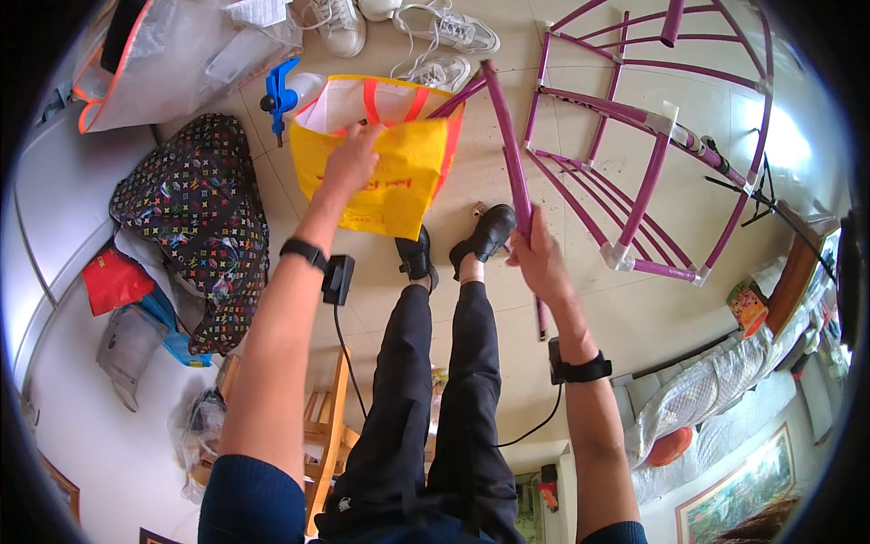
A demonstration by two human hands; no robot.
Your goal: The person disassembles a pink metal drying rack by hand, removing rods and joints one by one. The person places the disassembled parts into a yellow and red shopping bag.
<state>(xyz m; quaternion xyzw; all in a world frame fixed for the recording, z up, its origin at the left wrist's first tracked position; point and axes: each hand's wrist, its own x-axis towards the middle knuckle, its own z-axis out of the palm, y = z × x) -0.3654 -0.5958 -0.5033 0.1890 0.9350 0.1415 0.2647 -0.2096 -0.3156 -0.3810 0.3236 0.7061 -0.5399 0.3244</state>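
My left hand (352, 161) is closed on the near rim of a yellow shopping bag (394, 186) with red handles and a pale inside. The bag stands on the floor, its mouth facing up. My right hand (541, 258) grips a long purple tube (514, 163), which slants up and away past the bag's right side. Its lower end pokes out below my fist; whether this is one tube or two together I cannot tell. Another purple tube (460, 96) leans at the bag's right edge, its lower part hidden by the bag.
A purple tube frame with white joints (619, 256) stands at right. White shoes (450, 32) lie beyond the bag, near a blue clamp-like tool (280, 97). At left are a dark patterned cloth bundle (195, 204) and a clear bag (195, 63). A wooden chair (328, 426) stands near my leg.
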